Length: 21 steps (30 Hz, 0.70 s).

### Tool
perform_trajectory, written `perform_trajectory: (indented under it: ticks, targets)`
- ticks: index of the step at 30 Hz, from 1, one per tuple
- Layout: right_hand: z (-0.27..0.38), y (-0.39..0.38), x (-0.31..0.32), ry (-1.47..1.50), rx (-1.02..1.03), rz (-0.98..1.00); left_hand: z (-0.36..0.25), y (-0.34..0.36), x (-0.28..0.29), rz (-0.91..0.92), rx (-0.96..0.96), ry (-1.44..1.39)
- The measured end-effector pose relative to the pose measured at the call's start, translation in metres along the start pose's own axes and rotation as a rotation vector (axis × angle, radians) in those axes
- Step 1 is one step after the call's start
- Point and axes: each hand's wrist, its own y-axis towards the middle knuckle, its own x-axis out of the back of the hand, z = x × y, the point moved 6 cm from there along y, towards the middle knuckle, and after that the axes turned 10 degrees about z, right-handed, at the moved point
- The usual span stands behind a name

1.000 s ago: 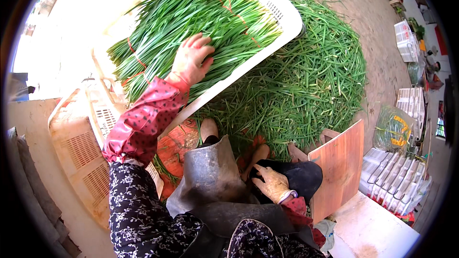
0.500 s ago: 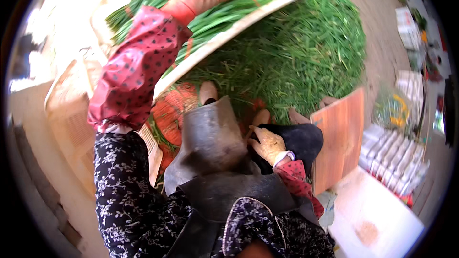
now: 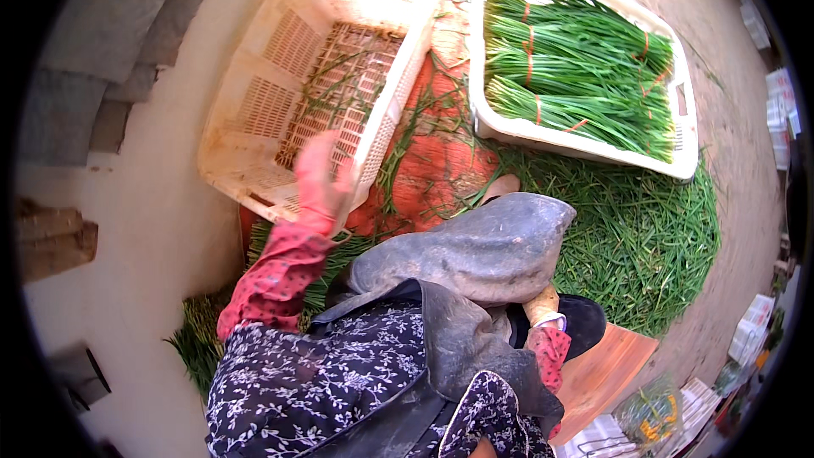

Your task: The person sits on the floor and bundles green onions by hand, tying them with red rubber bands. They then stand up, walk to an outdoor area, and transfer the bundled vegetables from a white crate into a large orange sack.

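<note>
Tied green bundles lie finished in one basket, loose greens lie untied outside, the blurred left hand spreads empty by another basket, and the half-hidden right hand's grip cannot be told.

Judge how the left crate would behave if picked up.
The left crate would probably feel light for its size: its walls are perforated and only scattered green strands lie inside. It should stay fairly stiff, looking like moulded plastic. Its boxy shape makes rolling unlikely.

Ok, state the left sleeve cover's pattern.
Left sleeve cover: dark spots on red, best in the head view.
</note>
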Motion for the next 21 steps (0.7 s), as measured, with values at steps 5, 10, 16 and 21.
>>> perform_trajectory:
  ticks: [5, 10, 16, 21]
  targets:
    - [0.015, 0.019, 0.011, 0.083, -0.108, 0.293, 0.213, -0.129, 0.089, -0.405, 0.995, -0.387]
    - [-0.006, 0.016, 0.039, 0.532, -0.136, 0.235, 0.266, -0.172, 0.02, -0.447, 1.098, -1.057]
    - [-0.033, 0.017, 0.098, 0.831, -0.103, 0.029, 0.206, -0.154, 0.034, -0.452, 1.147, -1.153]
    - [-0.005, 0.08, 0.214, 0.513, 0.176, -0.412, 0.032, -0.021, 0.105, -0.383, 0.868, -1.366]
